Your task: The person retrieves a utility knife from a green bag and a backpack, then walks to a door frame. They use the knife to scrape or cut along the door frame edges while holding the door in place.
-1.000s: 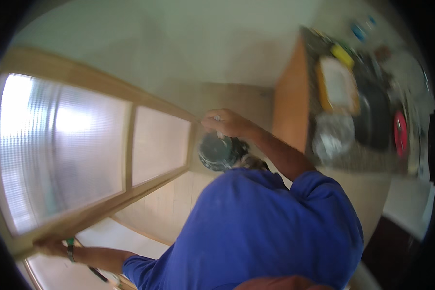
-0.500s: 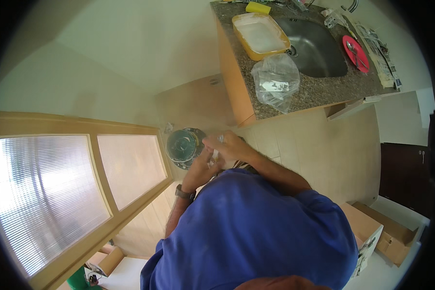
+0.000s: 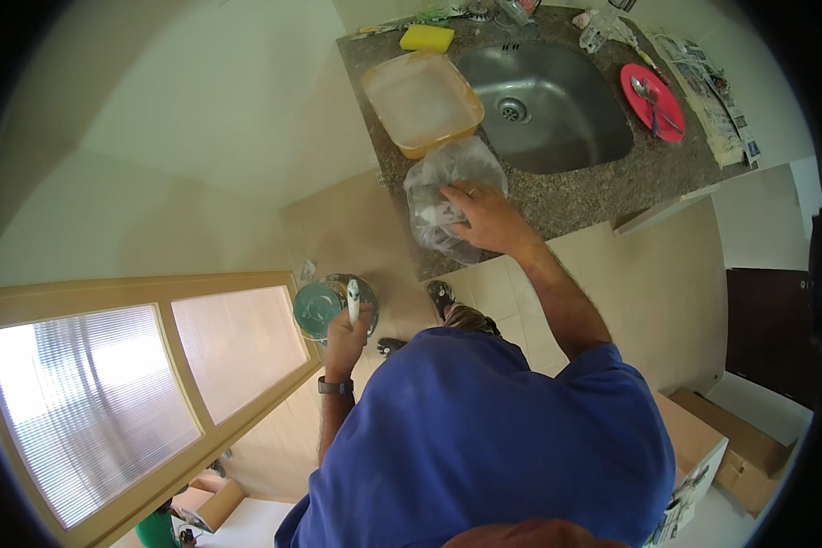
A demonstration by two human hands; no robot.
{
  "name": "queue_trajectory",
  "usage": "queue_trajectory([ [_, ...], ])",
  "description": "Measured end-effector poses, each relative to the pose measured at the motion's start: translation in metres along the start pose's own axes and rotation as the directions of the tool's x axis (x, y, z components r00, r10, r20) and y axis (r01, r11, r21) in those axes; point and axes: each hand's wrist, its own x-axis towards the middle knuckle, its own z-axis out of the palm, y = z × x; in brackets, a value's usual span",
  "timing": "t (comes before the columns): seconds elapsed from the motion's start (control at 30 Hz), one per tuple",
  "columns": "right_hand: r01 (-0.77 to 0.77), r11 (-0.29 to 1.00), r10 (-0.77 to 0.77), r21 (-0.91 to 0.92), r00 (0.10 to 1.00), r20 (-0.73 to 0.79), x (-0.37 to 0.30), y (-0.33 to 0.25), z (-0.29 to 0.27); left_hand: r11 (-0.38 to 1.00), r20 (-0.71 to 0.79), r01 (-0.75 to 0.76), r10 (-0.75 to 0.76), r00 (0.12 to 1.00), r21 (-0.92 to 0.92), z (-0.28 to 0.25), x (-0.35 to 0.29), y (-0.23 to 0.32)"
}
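Upright in my left hand (image 3: 348, 340) is a slim white object (image 3: 353, 301) that looks like a tool handle; its exact kind is too small to tell. This hand is closed around its lower part, over the green lid of a round bucket (image 3: 314, 312) on the floor. My right hand (image 3: 487, 217) reaches onto the counter, its fingers apart and touching a crumpled clear plastic bag (image 3: 466, 164). Something whitish shows through the bag near the fingertips. Just beyond the bag stands a yellow-rimmed tub (image 3: 474, 102) with a milky white content.
A granite counter (image 3: 557, 196) holds a steel sink (image 3: 566, 110), a yellow sponge (image 3: 426, 37) and a pink plate (image 3: 636, 77) with spoons. Newspaper (image 3: 703, 96) lies along the back right. A framed glass door (image 3: 183, 365) stands at my left; cardboard boxes (image 3: 749, 457) sit behind right.
My hands, together above the bucket before, are now apart. The right one has moved onto the plastic bag on the counter. My left hand stays near the bucket, holding the white object up.
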Motion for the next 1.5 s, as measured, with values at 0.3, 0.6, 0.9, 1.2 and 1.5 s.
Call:
queue_trajectory([
  [0.3, -0.135, 0.909, 0.056, 0.394, 0.977, 0.206, 0.01, 0.017, -0.024, 0.998, 0.08, -0.005, 0.01, 0.997, -0.066, 0.03, 0.013, 0.037],
  [0.6, -0.282, 0.641, 0.163, 0.714, 0.959, 0.233, 0.005, 0.031, -0.032, 0.969, 0.176, -0.241, 0.247, 0.953, -0.053, 0.04, 0.029, 0.059],
  [0.9, -0.398, 0.719, 0.306, 0.57, 0.917, 0.254, 0.008, 0.042, -0.015, 0.614, 0.464, -0.587, 0.37, 0.805, 0.527, 0.096, 0.061, 0.12],
  [1.2, -0.291, 0.208, 0.322, 0.934, 0.922, 0.216, 0.0, 0.053, -0.048, 0.496, 0.445, -0.541, 0.308, 0.841, 0.679, 0.105, 0.073, 0.099],
  [1.5, -0.162, 0.78, -0.055, 0.605, 0.944, 0.324, 0.008, -0.045, -0.077, 0.927, 0.037, -0.371, 0.373, 0.927, -0.062, 0.034, 0.016, 0.107],
])
